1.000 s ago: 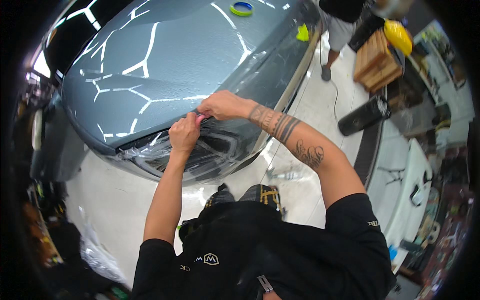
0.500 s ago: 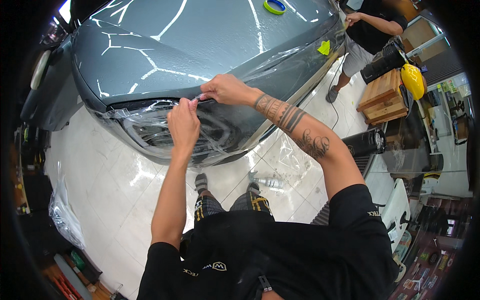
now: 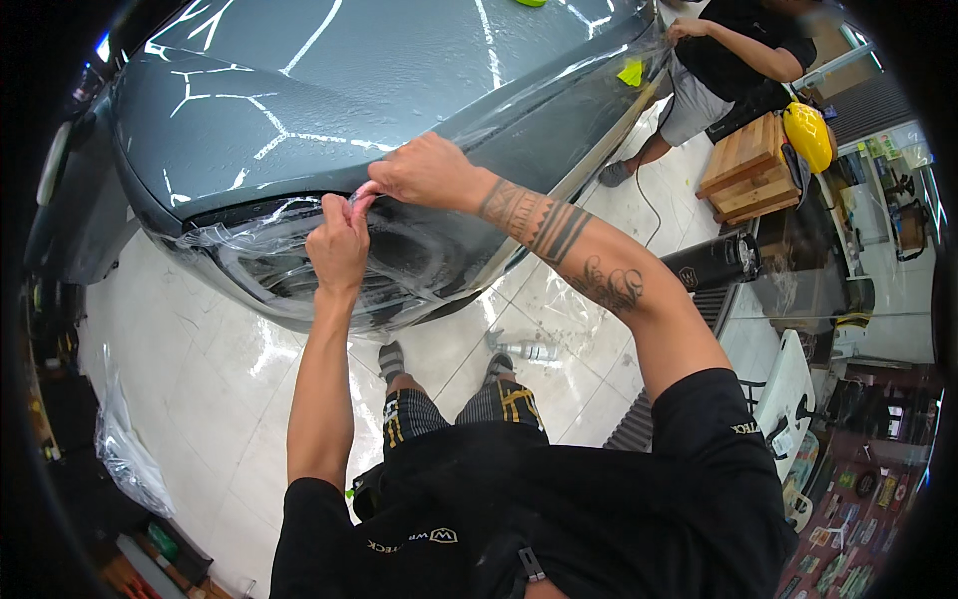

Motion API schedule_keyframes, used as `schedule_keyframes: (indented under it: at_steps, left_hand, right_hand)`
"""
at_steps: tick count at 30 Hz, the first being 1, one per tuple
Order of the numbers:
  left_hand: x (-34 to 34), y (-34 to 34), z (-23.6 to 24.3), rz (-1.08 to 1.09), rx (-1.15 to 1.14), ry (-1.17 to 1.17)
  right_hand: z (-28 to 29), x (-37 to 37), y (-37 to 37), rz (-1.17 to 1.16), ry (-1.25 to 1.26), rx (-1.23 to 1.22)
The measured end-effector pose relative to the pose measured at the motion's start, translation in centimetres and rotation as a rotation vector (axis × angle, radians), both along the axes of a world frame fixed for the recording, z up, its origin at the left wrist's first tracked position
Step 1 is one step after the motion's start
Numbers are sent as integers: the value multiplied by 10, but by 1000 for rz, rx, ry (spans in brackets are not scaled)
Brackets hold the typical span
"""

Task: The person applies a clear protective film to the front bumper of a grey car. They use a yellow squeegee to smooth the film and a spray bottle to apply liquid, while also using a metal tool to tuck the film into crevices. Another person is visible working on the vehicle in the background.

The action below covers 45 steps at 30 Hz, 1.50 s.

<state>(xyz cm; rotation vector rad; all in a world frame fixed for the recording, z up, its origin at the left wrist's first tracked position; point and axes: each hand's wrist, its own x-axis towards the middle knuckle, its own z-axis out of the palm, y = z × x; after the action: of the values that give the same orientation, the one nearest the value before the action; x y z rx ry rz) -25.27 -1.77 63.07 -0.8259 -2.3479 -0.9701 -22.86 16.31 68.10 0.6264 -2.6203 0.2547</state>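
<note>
Clear film (image 3: 249,238) drapes in wrinkles over the headlight (image 3: 284,265) and along the fender of a grey-blue car (image 3: 329,110). My left hand (image 3: 337,245) pinches the film's edge just above the headlight, at the front edge of the hood. Right beside it, my right hand (image 3: 429,172) is closed on the same film, with its fingertips nearly touching the left ones. The bit of film between the fingers is mostly hidden. Water droplets cover the hood.
A co-worker (image 3: 733,50) stands by the fender at the upper right, one hand near the film. A bright yellow-green piece (image 3: 631,72) sits on the fender. On the floor lies a clear spray bottle (image 3: 529,349); a wooden box (image 3: 743,170) and black cylinder (image 3: 718,262) stand right.
The whole view has shifted, so the car appears farther left and higher. Both hands keep their pinch on the film at the hood edge. The green tape roll has nearly left the picture.
</note>
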Motion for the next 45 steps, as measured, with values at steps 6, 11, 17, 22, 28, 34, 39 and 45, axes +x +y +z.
schedule_keyframes:
  at_steps: [6,11,17,22,28,34,39,45]
  left_hand:
    - [3,5,-7,142,-100,199]
    - [-2,6,-1,190,-145,315]
    - [-3,19,5,267,-198,415]
    - [-9,41,16,313,-229,442]
    - [0,77,21,277,-318,479]
    - [-15,96,8,288,-360,566]
    - [-13,92,4,304,-395,566]
    - [-6,94,-6,276,-359,559]
  right_hand:
    - [-11,-7,3,13,57,25]
    - [-13,-14,3,40,145,-39]
    - [-13,-15,11,38,255,-114]
    - [-5,-19,33,-8,344,-189]
    - [21,20,70,-79,304,-429]
    - [-4,117,81,-228,300,-1036]
    - [-133,244,125,-739,-137,-1051]
    - [-296,460,167,-1256,-713,-848]
